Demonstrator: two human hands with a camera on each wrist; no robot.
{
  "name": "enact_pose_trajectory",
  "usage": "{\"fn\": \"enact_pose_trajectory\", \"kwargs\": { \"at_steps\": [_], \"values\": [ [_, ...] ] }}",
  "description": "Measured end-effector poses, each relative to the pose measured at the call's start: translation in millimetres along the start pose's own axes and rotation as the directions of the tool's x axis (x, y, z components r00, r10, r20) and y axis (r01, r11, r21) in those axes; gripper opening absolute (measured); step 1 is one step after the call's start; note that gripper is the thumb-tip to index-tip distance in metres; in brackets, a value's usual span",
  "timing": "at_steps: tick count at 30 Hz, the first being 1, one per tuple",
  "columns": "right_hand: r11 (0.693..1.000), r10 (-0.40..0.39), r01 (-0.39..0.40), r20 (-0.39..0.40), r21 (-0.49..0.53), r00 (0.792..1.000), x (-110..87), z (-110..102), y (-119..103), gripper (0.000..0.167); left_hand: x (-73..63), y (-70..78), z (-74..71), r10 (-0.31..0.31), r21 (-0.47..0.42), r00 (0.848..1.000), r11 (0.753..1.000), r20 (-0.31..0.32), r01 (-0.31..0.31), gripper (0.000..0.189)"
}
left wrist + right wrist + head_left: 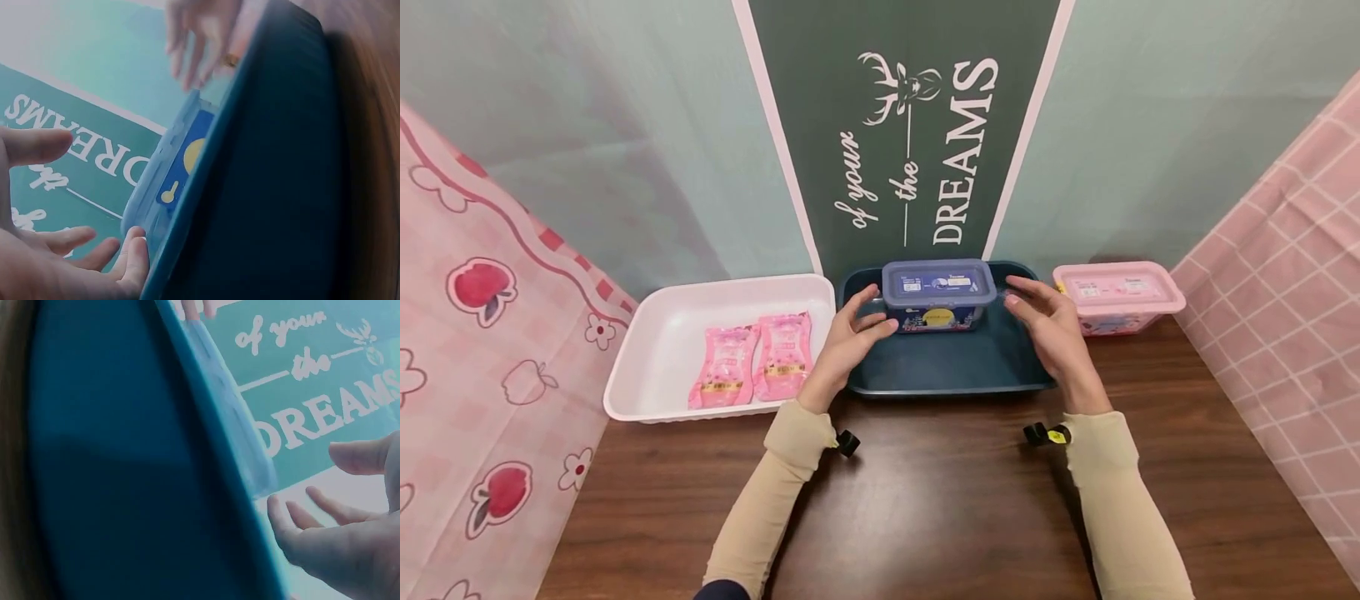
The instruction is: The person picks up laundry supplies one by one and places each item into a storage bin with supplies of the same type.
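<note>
- Blue lidded rectangular plastic tub (937, 300): it stands toward the back of the dark teal rectangular plastic tray (955, 367), looking upright. The step in hand seems to be setting it down or taking it up with two hands; the pose alone does not settle which.
- The brown wood-grain table (962, 500) bears it all.
- The white rectangular tray (662, 325) sits just left of the teal one.
- The pink lidded rectangular tub (1120, 296) is on the table, just right of the teal tray.
- The left hand (844, 346) is unclenched and grasps nothing, fingers parted at the blue tub's left end; whether the thumb touches it, I cannot tell.
- The right hand (1060, 333) is likewise loose and free, with a small gap to the right end. A lift would call for even pressure from both palms; a release, for drawing both clear without nudging the tub.
- Two pink printed packets (726, 367) lie side by side in the white tray, untouched.
</note>
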State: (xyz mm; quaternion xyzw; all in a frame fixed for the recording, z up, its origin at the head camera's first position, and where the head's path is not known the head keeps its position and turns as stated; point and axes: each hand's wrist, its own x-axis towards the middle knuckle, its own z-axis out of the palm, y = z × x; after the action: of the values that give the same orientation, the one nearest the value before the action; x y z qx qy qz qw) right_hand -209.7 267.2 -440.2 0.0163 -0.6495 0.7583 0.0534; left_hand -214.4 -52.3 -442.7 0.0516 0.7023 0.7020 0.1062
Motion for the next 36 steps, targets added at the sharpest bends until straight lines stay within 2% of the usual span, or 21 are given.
{"fn": "enact_pose_trajectory", "kwargs": {
  "at_steps": [1, 3, 5, 6, 9, 13, 14, 16, 18, 21, 23, 24, 27, 29, 32, 36],
  "values": [
    [0.998, -0.042, 0.041, -0.026, -0.054, 0.999, -1.3, -3.0, -2.5, 0.049, -2.7, 0.1, -0.1, 0.022, 0.049, 1.000, 0.999, -0.004, -0.022, 0.078],
    [0.973, -0.126, 0.107, -0.083, -0.203, 0.989, -3.1, -12.1, -7.2, 0.042, -8.6, -0.8, -0.4, 0.070, 0.144, 0.998, 0.987, -0.003, -0.068, 0.077],
    [0.927, -0.191, 0.137, -0.124, -0.350, 0.974, -3.4, -25.9, -10.4, 0.038, -15.5, -3.2, -1.2, 0.129, 0.233, 0.992, 0.964, 0.010, -0.128, 0.075],
    [0.891, -0.221, 0.145, -0.131, -0.431, 0.966, -3.5, -34.8, -11.4, 0.037, -19.3, -4.4, -1.4, 0.164, 0.277, 0.986, 0.947, 0.022, -0.164, 0.073],
    [0.735, -0.301, 0.161, -0.105, -0.659, 0.948, -3.9, -63.1, -10.9, 0.036, -31.6, -9.4, -2.8, 0.259, 0.411, 0.963, 0.873, 0.068, -0.264, 0.063],
    [0.513, -0.362, 0.202, 0.003, -0.834, 0.932, -4.3, -102.1, -7.3, 0.041, -48.5, -14.2, -5.9, 0.372, 0.589, 0.916, 0.710, 0.150, -0.385, 0.047],
    [0.466, -0.367, 0.216, 0.034, -0.858, 0.929, -4.1, -111.6, -5.4, 0.043, -52.5, -15.3, -6.8, 0.391, 0.621, 0.905, 0.670, 0.169, -0.406, 0.044],
    [0.394, -0.344, 0.225, 0.084, -0.891, 0.935, -5.0, -128.2, -2.5, 0.046, -60.4, -17.5, -8.2, 0.415, 0.666, 0.889, 0.609, 0.194, -0.430, 0.039],
    [0.326, -0.300, 0.225, 0.125, -0.918, 0.946, -6.4, -141.4, -0.2, 0.051, -66.1, -19.8, -9.3, 0.426, 0.691, 0.880, 0.572, 0.211, -0.443, 0.036],
    [0.216, -0.232, 0.218, 0.167, -0.952, 0.958, -9.3, -154.1, 2.6, 0.060, -71.7, -24.0, -10.6, 0.437, 0.718, 0.871, 0.530, 0.225, -0.452, 0.031],
    [0.137, -0.231, 0.238, 0.203, -0.961, 0.952, -8.4, -157.7, 3.1, 0.060, -72.6, -27.0, -11.5, 0.444, 0.741, 0.862, 0.488, 0.244, -0.461, 0.027],
    [0.108, -0.243, 0.250, 0.218, -0.962, 0.945, -7.5, -158.6, 3.8, 0.059, -72.8, -28.7, -12.0, 0.444, 0.755, 0.858, 0.462, 0.256, -0.465, 0.025],
    [0.049, -0.295, 0.278, 0.252, -0.959, 0.922, -5.2, -159.1, 6.0, 0.052, -73.4, -33.1, -13.2, 0.437, 0.790, 0.849, 0.386, 0.298, -0.477, 0.017],
    [0.036, -0.305, 0.278, 0.254, -0.960, 0.918, -5.0, -158.5, 6.0, 0.051, -73.6, -34.9, -13.9, 0.427, 0.800, 0.845, 0.354, 0.322, -0.484, 0.016],
    [0.021, -0.292, 0.262, 0.245, -0.965, 0.925, -6.5, -157.2, 4.8, 0.050, -74.3, -36.5, -14.3, 0.415, 0.805, 0.844, 0.335, 0.341, -0.490, 0.018],
    [0.002, -0.309, 0.259, 0.246, -0.966, 0.919, -11.0, -155.8, 2.4, 0.047, -75.6, -37.2, -13.7, 0.411, 0.809, 0.844, 0.326, 0.345, -0.489, 0.020]
  ]
}}
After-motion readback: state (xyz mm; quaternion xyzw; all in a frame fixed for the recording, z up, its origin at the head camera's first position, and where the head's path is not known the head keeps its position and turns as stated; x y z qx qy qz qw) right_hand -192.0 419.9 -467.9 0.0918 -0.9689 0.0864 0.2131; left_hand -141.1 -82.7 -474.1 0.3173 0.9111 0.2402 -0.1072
